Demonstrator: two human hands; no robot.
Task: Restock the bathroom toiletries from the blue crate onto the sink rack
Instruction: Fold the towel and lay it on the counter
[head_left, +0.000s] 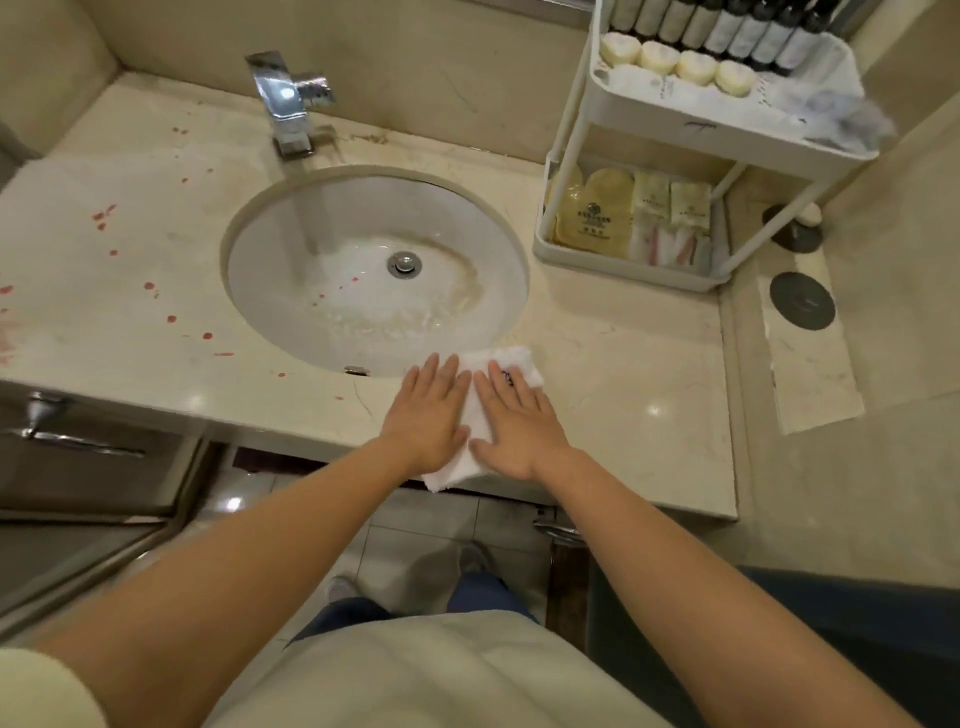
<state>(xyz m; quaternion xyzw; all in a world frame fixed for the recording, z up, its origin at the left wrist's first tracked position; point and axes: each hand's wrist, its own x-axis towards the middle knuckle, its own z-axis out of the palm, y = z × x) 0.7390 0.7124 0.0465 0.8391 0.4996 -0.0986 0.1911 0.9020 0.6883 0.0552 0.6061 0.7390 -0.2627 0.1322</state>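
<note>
Forearms lead to mid-frame: left hand (426, 410) and right hand (514, 421) lie flat, fingers straight and together, pressing a white cloth (524, 364) on the surface below the sink (467, 234). Rack (649, 117), upper right, holds bottles (727, 26), soaps (675, 65) and packets (649, 208). Crate not identifiable. Judgement: rack looks stocked and this is a wipe-down; the next move calls for sweeping the cloth left toward the red spots (104, 213).

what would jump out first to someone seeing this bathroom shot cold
The left hand and right hand press flat on a white cloth at the front edge of the counter, right of the basin. Red spots speckle the counter to the left, and water runs from the faucet. At the back right stands a white rack, dark bottles and round soaps on its top tier.
</note>
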